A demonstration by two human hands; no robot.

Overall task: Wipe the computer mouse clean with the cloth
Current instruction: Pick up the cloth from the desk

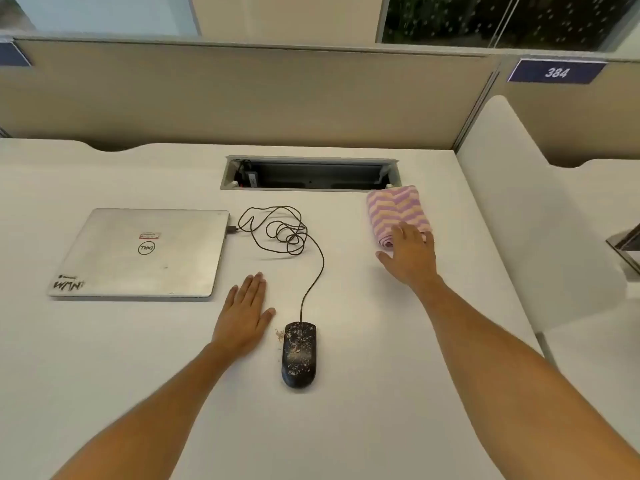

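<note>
A black wired computer mouse [299,355], speckled with pale crumbs, lies on the white desk [363,393] at the middle front. Its dark cable [313,271] runs up in loops to the laptop. A folded cloth [396,211] with pink, purple and cream zigzag stripes rests further back on the right. My right hand [410,256] lies flat with its fingertips on the cloth's near edge, fingers spread, not gripping. My left hand [244,315] rests palm down on the desk just left of the mouse, apart from it.
A shut silver laptop [142,252] sits at the left. A recessed cable tray [310,174] opens in the desk behind the cable. Beige partition panels [242,95] close off the back, and a white side divider [526,220] stands on the right. A few crumbs [278,336] lie beside the mouse.
</note>
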